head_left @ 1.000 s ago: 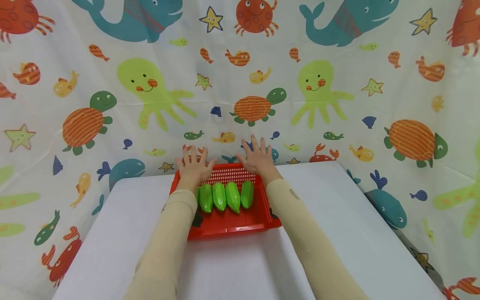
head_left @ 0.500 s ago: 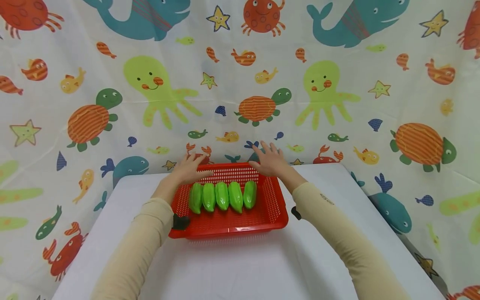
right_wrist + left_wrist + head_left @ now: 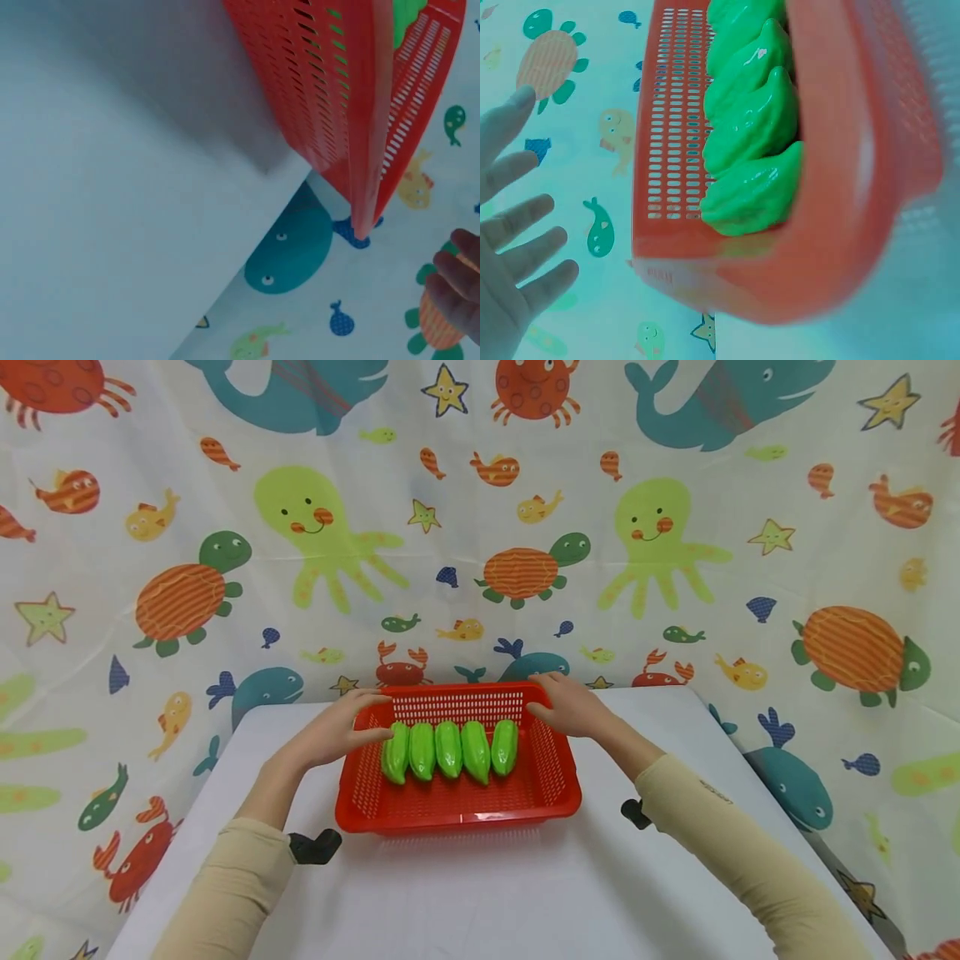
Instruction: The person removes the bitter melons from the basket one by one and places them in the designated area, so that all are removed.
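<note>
A red plastic basket [image 3: 461, 814] with slotted walls stands on the white table. Inside it, several glossy green gourd-like pieces [image 3: 448, 750] with pointed ends lie side by side in a row. My left hand [image 3: 333, 727] hovers by the basket's left end, its fingers spread in the left wrist view and apart from the rim. At the other end is my right hand [image 3: 572, 706], fingers loosely bent and holding nothing. The right wrist view has only the fingers [image 3: 457, 281] at its edge, away from the basket wall [image 3: 315, 82].
The white table [image 3: 465, 893] reaches back to a hanging cloth [image 3: 450, 652] printed with sea animals. A black wrist-worn piece [image 3: 315, 847] is at the left sleeve, and another black piece [image 3: 635, 813] at the right one.
Both hands have come down from above the basket's back edge and moved apart to its two ends. More of the basket and green pieces shows. The view has shifted slightly.
</note>
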A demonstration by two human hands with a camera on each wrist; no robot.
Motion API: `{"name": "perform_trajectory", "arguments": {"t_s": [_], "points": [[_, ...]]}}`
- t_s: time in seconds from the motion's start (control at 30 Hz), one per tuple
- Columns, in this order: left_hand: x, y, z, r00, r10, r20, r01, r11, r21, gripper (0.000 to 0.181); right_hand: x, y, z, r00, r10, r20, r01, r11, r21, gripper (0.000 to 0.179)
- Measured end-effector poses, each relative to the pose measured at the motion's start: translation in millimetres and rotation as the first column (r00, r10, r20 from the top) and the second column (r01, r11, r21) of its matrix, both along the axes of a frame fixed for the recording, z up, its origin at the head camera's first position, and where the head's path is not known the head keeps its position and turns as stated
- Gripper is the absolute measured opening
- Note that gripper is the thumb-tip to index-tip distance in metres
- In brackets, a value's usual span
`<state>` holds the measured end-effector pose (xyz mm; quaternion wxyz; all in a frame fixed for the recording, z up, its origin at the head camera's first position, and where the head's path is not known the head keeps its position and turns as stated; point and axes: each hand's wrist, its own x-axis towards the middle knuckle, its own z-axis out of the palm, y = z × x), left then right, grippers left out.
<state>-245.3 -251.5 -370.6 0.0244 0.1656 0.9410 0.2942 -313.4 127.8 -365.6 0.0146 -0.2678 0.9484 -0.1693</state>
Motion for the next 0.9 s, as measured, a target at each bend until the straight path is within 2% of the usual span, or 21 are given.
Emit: {"name": "perform_trajectory", "arguments": {"t_s": [0.2,0.4,0.5,0.7,0.9], "points": [[14.6,-12.4,-9.7,0.999,0.045,-0.017,-0.044,0.997,0.062,0.065,12.2,7.3,-2.8,0.999,-0.005,0.036,0.009,0.996,-0.09,0.054],[26.9,-27.9,-33.5,0.992,0.13,-0.002,-0.129,0.986,0.108,0.068,20.9,11.0,-2.5,0.999,0.004,0.053,0.005,0.988,-0.157,0.053],[33.3,-33.0,-46.5,0.988,0.152,0.014,-0.153,0.978,0.142,0.065,23.4,12.3,-2.2,0.997,0.009,0.075,0.005,0.984,-0.178,0.052],[45.4,-39.9,-68.1,0.985,0.163,0.05,-0.171,0.952,0.256,0.061,25.2,10.8,-4.2,0.992,0.026,0.122,-0.002,0.981,-0.195,0.052],[52.8,-43.7,-82.9,0.978,0.156,0.14,-0.198,0.91,0.364,0.057,25.9,4.5,-6.9,0.986,0.046,0.158,-0.008,0.972,-0.234,0.052]]}}
